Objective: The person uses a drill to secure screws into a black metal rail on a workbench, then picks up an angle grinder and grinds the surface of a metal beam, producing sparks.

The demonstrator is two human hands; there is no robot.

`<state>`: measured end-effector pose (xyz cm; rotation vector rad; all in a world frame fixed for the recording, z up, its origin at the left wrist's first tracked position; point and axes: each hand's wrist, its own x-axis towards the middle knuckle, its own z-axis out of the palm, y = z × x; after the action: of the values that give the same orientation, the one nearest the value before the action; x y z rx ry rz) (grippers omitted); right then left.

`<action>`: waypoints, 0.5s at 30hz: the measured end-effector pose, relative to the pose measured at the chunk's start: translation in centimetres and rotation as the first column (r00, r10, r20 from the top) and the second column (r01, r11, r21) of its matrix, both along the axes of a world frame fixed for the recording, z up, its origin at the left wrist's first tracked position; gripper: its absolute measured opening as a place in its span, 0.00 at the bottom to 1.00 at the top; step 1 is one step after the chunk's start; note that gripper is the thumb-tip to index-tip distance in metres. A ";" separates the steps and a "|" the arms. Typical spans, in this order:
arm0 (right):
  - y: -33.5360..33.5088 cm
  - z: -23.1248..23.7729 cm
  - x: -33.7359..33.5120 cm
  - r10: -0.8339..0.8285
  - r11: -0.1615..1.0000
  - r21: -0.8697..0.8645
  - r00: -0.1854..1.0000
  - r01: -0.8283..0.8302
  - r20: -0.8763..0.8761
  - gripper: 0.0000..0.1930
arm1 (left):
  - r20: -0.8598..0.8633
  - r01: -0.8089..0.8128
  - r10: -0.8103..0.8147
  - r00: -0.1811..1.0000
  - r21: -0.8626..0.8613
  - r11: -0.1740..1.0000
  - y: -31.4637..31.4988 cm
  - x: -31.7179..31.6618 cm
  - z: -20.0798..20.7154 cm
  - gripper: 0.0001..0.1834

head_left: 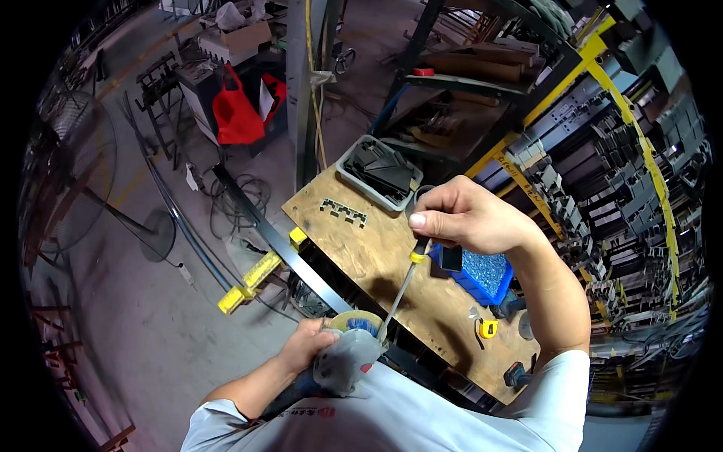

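My left hand [307, 343] is closed around an angle grinder [346, 365] close to my body, its thumb at the edge of the pale round disc [358, 319]. Above the bench's near edge, my right hand [471, 218] pinches the dark handle of a screwdriver [404, 291]. Yellow rings the handle's lower end, and the long metal shaft slants down to the left. Its tip meets the grinder beside the disc, though the exact contact spot is too small to make out. The grinder's rear body is partly hidden by its head and my arm.
On the wooden bench [399, 248] are small dark pieces [343, 213], a grey bin of black parts [376, 175], a blue bin of small metal parts [486, 275], a yellow tape measure [488, 328] and a power tool [517, 374]. A metal bar [312, 279] runs left of it; loaded racks [602, 188] stand right.
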<state>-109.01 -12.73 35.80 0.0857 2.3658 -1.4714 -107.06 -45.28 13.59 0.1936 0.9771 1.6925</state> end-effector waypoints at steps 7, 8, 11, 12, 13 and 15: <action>7.3 -4.1 -6.4 -0.532 0.830 -0.038 0.770 0.557 -0.353 0.16 | 0.032 0.107 -0.102 0.994 -0.298 0.949 0.1 -5.1 -1.3 0.16; 8.1 -5.7 -7.0 -0.469 0.800 0.118 0.735 0.589 -0.489 0.16 | 0.006 0.124 -0.128 0.992 -0.301 0.946 -0.6 -5.5 -3.7 0.17; 10.8 -10.6 -9.2 -0.159 0.654 0.437 0.677 0.617 -0.718 0.14 | 0.008 0.025 -0.024 1.000 -0.306 0.952 -2.0 -6.1 -5.8 0.18; 11.4 -11.9 -10.5 -0.088 0.600 0.535 0.714 0.594 -0.694 0.15 | -0.147 0.055 -0.094 0.985 -0.251 0.966 -3.1 -6.3 -9.2 0.20; 11.9 -13.0 -11.5 -0.024 0.528 0.631 0.753 0.568 -0.658 0.17 | -0.159 0.041 -0.083 0.984 -0.252 0.967 -2.6 -6.9 -8.3 0.20; 13.1 -16.0 -14.2 0.136 0.378 0.774 0.796 0.508 -0.590 0.22 | -0.133 0.023 -0.058 0.989 -0.250 0.968 -2.3 -7.6 -6.6 0.21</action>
<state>-123.23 0.40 19.82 0.2358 3.5141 0.0782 -114.62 -47.57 6.95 0.1664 1.2713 1.5184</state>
